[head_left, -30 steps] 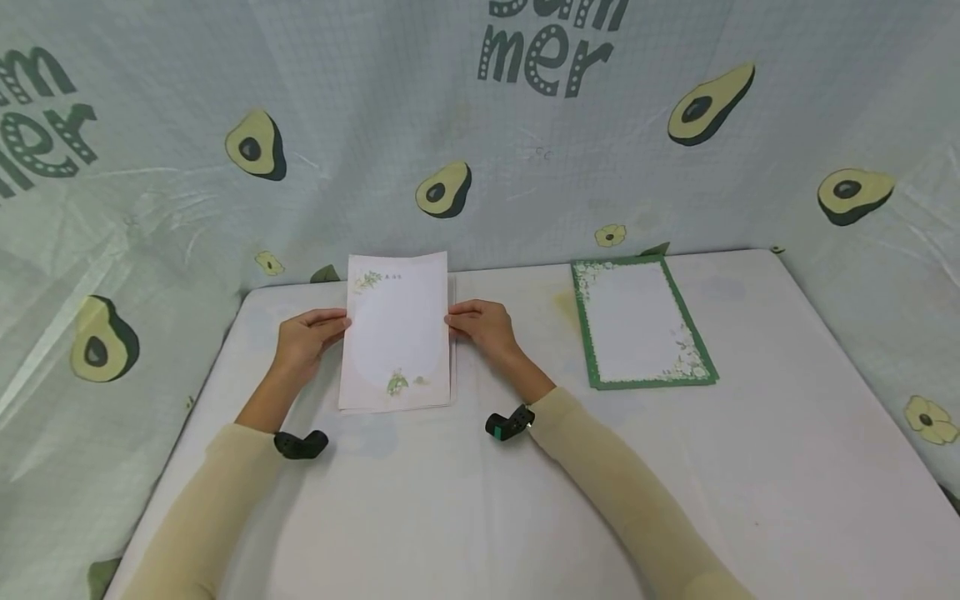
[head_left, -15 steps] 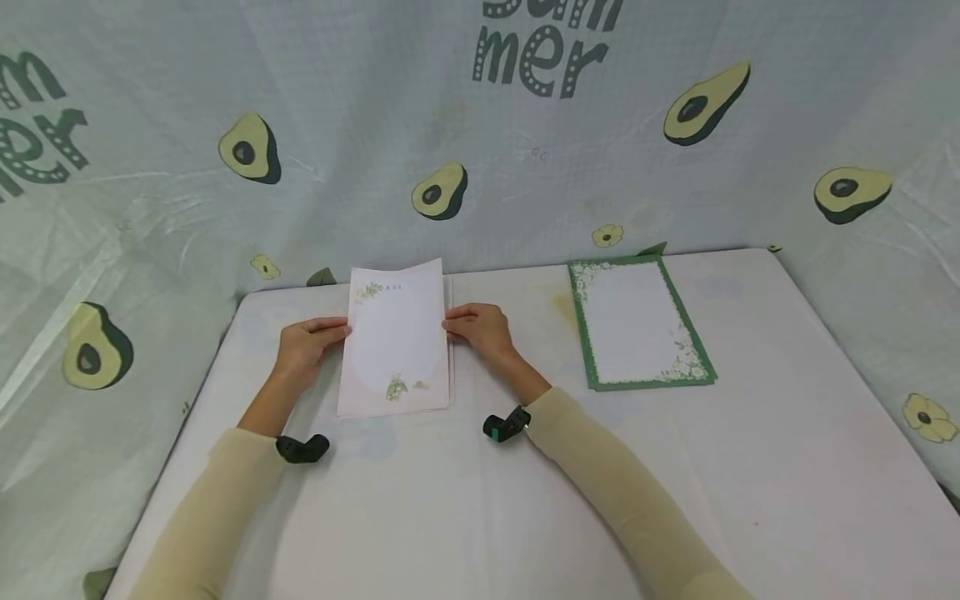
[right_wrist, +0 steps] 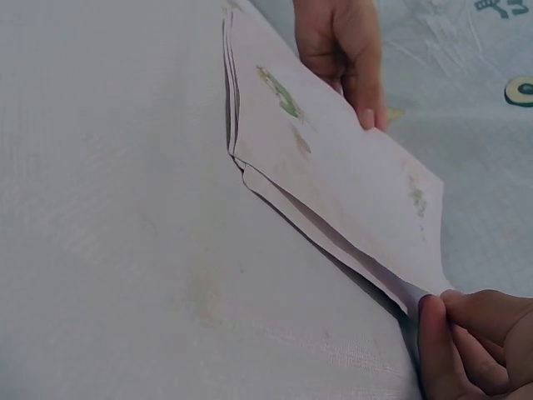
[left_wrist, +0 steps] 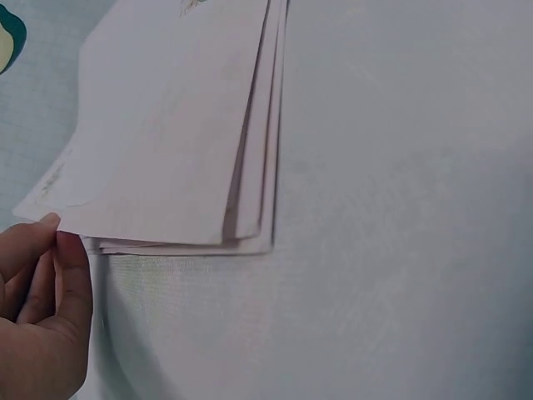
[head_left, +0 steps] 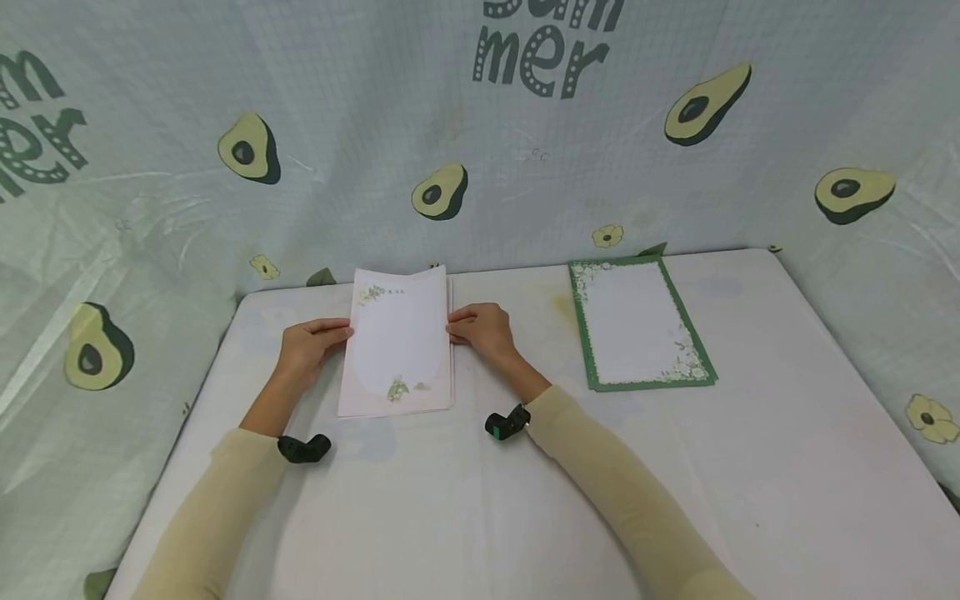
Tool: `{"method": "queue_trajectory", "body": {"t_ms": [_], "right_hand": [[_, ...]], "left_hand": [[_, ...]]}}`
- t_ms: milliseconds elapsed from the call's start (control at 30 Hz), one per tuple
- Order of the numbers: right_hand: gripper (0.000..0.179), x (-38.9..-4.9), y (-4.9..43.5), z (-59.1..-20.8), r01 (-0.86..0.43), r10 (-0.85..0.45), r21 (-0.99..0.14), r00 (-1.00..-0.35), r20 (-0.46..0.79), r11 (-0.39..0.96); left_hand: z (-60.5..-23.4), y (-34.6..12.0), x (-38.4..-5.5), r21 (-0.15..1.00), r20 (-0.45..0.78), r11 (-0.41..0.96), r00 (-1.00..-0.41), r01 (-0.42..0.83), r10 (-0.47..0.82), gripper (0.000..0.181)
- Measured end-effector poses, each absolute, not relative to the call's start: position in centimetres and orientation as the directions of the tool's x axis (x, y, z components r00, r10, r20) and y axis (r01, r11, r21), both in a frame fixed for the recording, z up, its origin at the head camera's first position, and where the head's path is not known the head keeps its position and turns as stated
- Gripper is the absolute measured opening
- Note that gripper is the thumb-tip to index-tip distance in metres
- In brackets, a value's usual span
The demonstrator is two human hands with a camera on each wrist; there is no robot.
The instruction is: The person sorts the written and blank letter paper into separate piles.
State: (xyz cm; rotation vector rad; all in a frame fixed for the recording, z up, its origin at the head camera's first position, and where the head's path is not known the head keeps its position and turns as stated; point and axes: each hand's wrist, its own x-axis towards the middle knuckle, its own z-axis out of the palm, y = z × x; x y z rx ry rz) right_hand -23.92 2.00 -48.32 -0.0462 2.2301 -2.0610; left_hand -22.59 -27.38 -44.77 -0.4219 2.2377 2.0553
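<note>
A small stack of pale pink paper sheets [head_left: 400,342] with green leaf prints lies left of centre on the table. My left hand [head_left: 309,348] pinches its left edge between thumb and fingers. On the opposite edge, my right hand [head_left: 483,333] pinches the paper the same way. The far edge of the upper sheets bows upward. In the left wrist view, the sheets [left_wrist: 166,142] are slightly fanned at the near corner, above the thumb of the left hand [left_wrist: 46,308]. The right wrist view shows a gap between upper and lower sheets [right_wrist: 333,183] near the right hand [right_wrist: 479,342].
To the right lies a second stack of paper with a green floral border [head_left: 645,325]. Both stacks are on a table with a white cloth [head_left: 480,500]. Behind and beside it hangs a curtain [head_left: 337,100] printed with avocados. Each wrist wears a black camera band.
Both hands keep their pinch on the sheets. The top of the held paper has dropped lower toward the table, and its far edge now bows. The green-bordered stack has not moved.
</note>
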Motion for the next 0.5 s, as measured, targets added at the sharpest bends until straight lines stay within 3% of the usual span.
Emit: {"method": "queue_trajectory", "body": {"t_ms": [233,500], "right_hand": [[0.013,-24.35,2.30,-48.33,0.027,-0.123,-0.992,-0.991,-0.043,0.124],[0.013,-24.49,2.21,-48.38,0.026,-0.114,-0.985,-0.992,-0.046,0.172]], "left_hand": [[-45.17,-27.37,-22.89,0.966,-0.243,0.055,-0.957,-0.254,-0.156,0.022],[-45.38,-27.47,-22.85,0.959,-0.266,0.053,-0.951,-0.277,-0.155,0.027]]}}
